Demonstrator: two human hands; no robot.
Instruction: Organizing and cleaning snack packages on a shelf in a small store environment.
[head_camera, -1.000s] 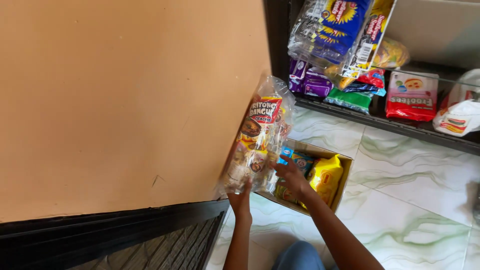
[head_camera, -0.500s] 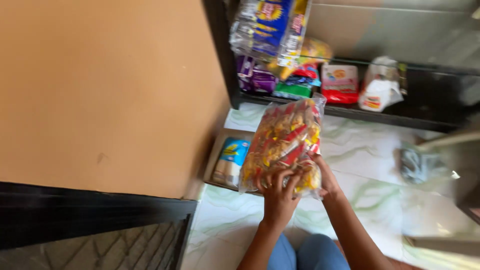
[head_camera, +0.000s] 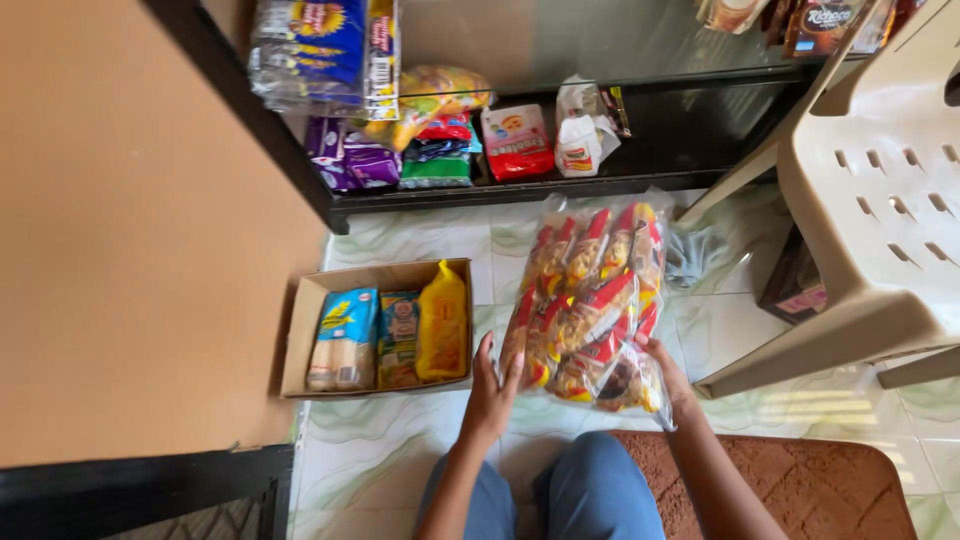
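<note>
A large clear plastic bag full of several red and yellow snack packets (head_camera: 590, 305) lies on the marbled floor in front of me. My left hand (head_camera: 493, 390) presses flat against the bag's near left edge, fingers spread. My right hand (head_camera: 665, 375) grips the bag's near right corner. To the left sits an open cardboard box (head_camera: 300, 335) holding a blue packet, a green packet and a yellow packet. My knees in blue trousers show at the bottom.
A low black shelf (head_camera: 520, 185) at the back carries several packets and bags. A beige plastic chair (head_camera: 870, 200) stands at the right. A tan counter side (head_camera: 130, 230) fills the left. A brown mat (head_camera: 800, 485) lies near right.
The bag has come down from upright beside the counter to the floor right of the box. Both hands moved with it, and the view swung right.
</note>
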